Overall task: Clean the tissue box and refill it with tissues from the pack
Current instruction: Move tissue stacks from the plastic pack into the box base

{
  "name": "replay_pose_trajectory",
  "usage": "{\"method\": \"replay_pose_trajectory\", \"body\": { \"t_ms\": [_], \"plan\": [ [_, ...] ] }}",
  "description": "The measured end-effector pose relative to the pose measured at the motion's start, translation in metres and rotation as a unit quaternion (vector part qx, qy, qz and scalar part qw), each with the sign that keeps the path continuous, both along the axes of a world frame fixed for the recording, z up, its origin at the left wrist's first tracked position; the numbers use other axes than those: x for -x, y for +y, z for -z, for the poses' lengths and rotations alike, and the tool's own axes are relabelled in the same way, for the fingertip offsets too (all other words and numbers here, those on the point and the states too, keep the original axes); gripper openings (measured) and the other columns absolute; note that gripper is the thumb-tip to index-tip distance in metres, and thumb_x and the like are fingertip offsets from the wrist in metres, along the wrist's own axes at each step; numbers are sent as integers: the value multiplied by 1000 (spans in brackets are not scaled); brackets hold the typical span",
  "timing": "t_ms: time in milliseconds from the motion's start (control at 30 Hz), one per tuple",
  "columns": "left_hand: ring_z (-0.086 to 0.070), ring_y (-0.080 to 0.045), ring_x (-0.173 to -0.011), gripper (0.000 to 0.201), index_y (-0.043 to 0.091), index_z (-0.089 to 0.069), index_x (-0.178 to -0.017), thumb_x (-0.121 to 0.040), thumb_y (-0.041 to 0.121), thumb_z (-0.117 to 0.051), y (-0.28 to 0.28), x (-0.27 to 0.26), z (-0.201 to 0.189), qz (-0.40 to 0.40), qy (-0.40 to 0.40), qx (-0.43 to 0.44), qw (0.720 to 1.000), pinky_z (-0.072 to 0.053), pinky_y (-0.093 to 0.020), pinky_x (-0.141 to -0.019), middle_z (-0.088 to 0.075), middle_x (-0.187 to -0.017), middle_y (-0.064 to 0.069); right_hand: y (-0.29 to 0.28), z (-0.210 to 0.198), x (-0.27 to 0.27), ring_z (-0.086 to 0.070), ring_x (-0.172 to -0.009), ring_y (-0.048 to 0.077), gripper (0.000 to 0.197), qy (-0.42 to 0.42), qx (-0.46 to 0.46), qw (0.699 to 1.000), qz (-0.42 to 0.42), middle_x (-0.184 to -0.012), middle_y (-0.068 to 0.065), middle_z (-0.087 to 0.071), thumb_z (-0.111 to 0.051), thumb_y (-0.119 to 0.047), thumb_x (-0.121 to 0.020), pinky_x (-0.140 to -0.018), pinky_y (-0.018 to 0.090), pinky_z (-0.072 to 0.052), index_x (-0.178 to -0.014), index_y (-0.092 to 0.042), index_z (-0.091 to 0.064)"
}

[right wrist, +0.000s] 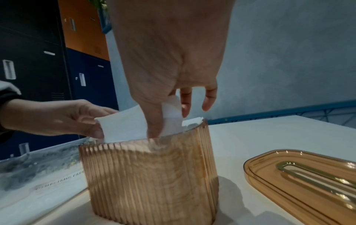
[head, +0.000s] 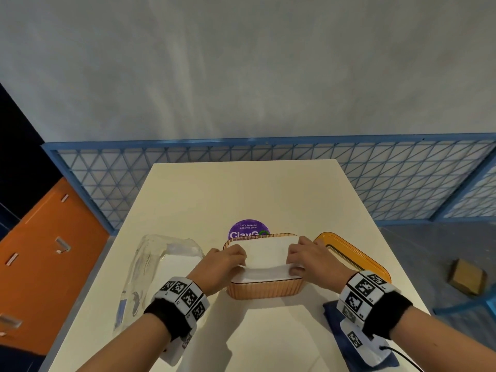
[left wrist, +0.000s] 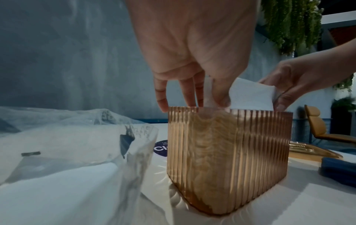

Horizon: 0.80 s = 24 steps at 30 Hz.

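An amber ribbed tissue box [head: 264, 289] [left wrist: 227, 159] [right wrist: 150, 178] stands open-topped on the white table [head: 268, 194], filled with a white tissue stack [head: 265, 253] [left wrist: 248, 94] [right wrist: 125, 123]. My left hand [head: 222, 264] [left wrist: 192, 53] pinches the stack's left end at the box rim, thumb against fingers. At the other end my right hand [head: 308, 256] [right wrist: 169, 60] pinches the right side of the tissues the same way. The clear, emptied tissue pack [head: 150, 269] [left wrist: 67, 149] [right wrist: 38, 167] lies crumpled to the left.
The box's amber lid [head: 354, 259] [right wrist: 304, 179] with its slot lies flat to the right. A blue cloth [head: 332, 315] [left wrist: 339, 172] sits near my right wrist. A purple round sticker [head: 248, 229] shows behind the box. Blue mesh railing [head: 268, 167] borders the table's far side.
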<state>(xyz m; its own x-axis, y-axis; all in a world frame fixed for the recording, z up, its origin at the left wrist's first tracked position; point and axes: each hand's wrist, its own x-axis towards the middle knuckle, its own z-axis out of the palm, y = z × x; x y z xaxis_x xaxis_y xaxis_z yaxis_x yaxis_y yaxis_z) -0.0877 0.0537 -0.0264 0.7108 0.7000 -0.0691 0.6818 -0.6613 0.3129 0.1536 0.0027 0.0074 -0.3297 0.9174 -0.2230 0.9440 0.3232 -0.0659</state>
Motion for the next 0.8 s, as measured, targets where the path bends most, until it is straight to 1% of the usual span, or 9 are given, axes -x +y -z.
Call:
{"method": "replay_pose_trajectory", "body": {
  "t_ms": [100,200,300,400,467,533,600,700,800],
  "plan": [
    [-58,-20,-108,29,9,-63,-115,-98,23,-45,2,2,3,-25,-36,42,998,-45,-33,-94,-52,-126,4,5,1,-2,-33,-97,13,27,38,60,995,64,-107,-2,-58,-45,-31,-96,-78,32,-25,-109,-15,-63],
    [-55,-18,-109,30,6,-64,-111,-98,24,-43,1,-2,5,-51,-41,62,996,-45,-37,-94,-51,-123,2,9,-4,-3,-41,-108,19,32,54,91,988,109,-90,-4,-51,-46,-32,-96,-85,37,-33,-112,-10,-63],
    [-55,-16,-106,32,6,-64,-106,-98,28,-43,0,-9,6,-73,-34,44,996,-46,-39,-91,-50,-121,2,14,-5,-4,-44,-108,23,35,62,105,982,142,-91,2,-56,-46,-34,-95,-83,38,-33,-101,-4,-62],
    [-51,-16,-109,33,8,-64,-106,-98,31,-41,0,-16,7,-111,-32,23,993,-46,-38,-89,-50,-118,2,18,-1,-5,-40,-93,19,26,72,81,980,166,-68,-13,-36,-47,-36,-94,-78,36,-30,-75,-18,-50],
    [-47,-17,-112,33,9,-62,-107,-99,32,-40,-1,-20,7,-128,-13,-1,992,-46,-37,-86,-49,-119,1,18,1,-5,-45,-99,21,26,72,64,980,176,-67,-15,-33,-48,-39,-93,-81,37,-32,-73,-23,-45],
    [-45,-19,-115,31,11,-58,-111,-98,32,-38,-3,-24,6,-136,29,-39,990,-45,-36,-85,-46,-123,0,18,3,-4,-47,-108,23,24,66,48,979,185,-73,-10,-44,-50,-41,-92,-82,38,-33,-77,-23,-48],
    [-43,-20,-118,30,14,-51,-118,-98,31,-38,-5,-27,6,-148,61,-68,985,-43,-36,-89,-43,-129,-1,17,3,-2,-47,-112,23,24,53,34,980,191,-97,-1,-59,-51,-42,-91,-86,39,-34,-93,-19,-56],
    [-45,-22,-123,38,20,-45,-127,-91,29,-52,-11,-33,4,-156,85,-115,977,-36,-46,-100,-45,-134,-1,18,7,-1,-46,-113,23,30,44,17,980,191,-116,1,-60,-51,-41,-91,-88,41,-34,-106,-17,-57],
    [-61,-23,-102,74,30,-52,-111,-47,19,-87,-16,-39,0,-112,84,-160,977,-51,-50,-78,-65,-112,0,19,6,0,-46,-113,22,30,40,5,981,190,-116,1,-60,-52,-40,-91,-90,41,-34,-109,-17,-56]
  ]
}}
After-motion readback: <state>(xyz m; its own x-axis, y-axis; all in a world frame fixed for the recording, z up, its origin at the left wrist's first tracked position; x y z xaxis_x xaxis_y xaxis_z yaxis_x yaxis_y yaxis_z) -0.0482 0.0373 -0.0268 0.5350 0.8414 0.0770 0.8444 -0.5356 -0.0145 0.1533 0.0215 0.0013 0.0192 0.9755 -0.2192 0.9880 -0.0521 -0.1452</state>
